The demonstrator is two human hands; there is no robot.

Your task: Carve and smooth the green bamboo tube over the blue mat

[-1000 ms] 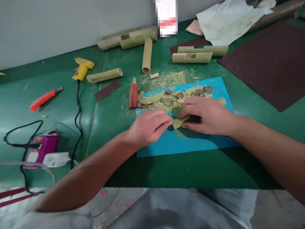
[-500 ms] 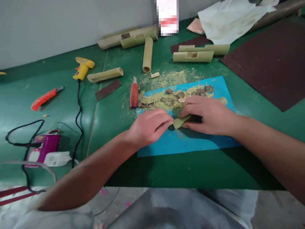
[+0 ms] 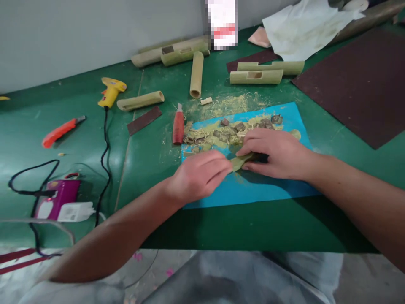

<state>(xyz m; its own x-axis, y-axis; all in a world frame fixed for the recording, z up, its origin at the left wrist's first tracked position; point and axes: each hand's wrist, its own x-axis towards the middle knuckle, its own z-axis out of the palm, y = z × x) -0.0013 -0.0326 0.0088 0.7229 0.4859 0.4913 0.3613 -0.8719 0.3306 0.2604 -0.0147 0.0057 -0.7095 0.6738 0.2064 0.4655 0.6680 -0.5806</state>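
A thin olive-green strip (image 3: 239, 161), its exact kind unclear, spans the gap between my hands over the blue sheet (image 3: 202, 202). Thumb and fingers of my left hand (image 3: 204, 174) pinch its left end. My right hand (image 3: 275, 153) grips the other end between thumb and fingers, hiding part of it. Just beyond my fingers, small dark scraps (image 3: 239, 126) lie among yellowish shavings and dust. A red-handled chisel-like tool (image 3: 178, 127) rests at the sheet's left edge.
Notched bamboo tubes (image 3: 257, 77) lie along the back. To the left are a yellow glue gun (image 3: 110, 92) with its cord, a red utility knife (image 3: 61, 133) and a purple power box (image 3: 63, 196). A large dark brown sheet (image 3: 357, 84) covers the right side.
My left hand has shifted slightly to the right and down, covering more of the strip's left end. My right hand stays nearly still.
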